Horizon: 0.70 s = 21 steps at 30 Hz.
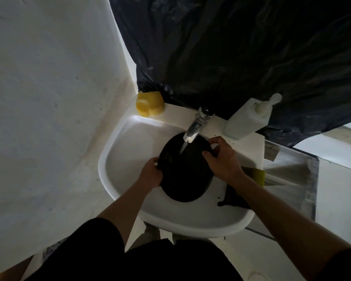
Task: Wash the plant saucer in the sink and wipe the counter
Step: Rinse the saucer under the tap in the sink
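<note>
A round black plant saucer (185, 171) is held tilted over the white sink (130, 142), under the chrome tap (197, 126). Water runs from the tap onto the saucer's upper part. My left hand (151, 175) grips the saucer's left rim. My right hand (223, 159) grips its right rim, fingers curled over the edge. A dark cloth (234, 198) lies on the sink's right ledge, partly hidden by my right forearm. A yellow sponge (258, 175) sits just beyond it.
A white soap dispenser (249, 118) stands right of the tap. A yellow object (149, 104) sits at the sink's back left corner. Black plastic sheeting (241, 53) hangs behind. A white wall is at left, a grey metal surface (292, 179) at right.
</note>
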Motion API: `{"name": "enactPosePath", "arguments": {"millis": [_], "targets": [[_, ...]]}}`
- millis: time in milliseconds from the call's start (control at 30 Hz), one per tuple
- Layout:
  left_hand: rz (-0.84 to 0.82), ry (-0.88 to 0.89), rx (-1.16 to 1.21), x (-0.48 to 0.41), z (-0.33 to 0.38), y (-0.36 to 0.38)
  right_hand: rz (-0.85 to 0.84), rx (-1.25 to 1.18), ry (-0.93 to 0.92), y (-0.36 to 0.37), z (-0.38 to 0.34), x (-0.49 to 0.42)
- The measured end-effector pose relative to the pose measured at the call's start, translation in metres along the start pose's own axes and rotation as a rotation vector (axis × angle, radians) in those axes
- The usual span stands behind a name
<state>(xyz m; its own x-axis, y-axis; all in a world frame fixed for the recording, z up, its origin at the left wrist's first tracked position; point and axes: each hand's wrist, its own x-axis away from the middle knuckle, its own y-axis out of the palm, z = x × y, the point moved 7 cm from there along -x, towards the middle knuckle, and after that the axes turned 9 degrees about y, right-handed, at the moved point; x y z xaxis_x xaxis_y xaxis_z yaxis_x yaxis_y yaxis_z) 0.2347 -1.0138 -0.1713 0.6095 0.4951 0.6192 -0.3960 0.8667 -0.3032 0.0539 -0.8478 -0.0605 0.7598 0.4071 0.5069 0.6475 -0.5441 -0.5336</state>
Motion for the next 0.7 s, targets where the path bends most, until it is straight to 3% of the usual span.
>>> {"name": "enactPosePath", "arguments": {"millis": [167,367,700], "targets": [[-0.002,0.024,-0.025,0.004,0.005,0.002,0.004,0.023,0.010,-0.002,-0.001,0.000],[0.111,-0.088,0.072,0.006,-0.005,-0.017,-0.019,0.083,0.059,0.005,0.017,-0.009],[0.203,-0.008,0.150,0.031,0.019,-0.054,-0.085,0.199,0.139,0.044,0.041,-0.025]]}}
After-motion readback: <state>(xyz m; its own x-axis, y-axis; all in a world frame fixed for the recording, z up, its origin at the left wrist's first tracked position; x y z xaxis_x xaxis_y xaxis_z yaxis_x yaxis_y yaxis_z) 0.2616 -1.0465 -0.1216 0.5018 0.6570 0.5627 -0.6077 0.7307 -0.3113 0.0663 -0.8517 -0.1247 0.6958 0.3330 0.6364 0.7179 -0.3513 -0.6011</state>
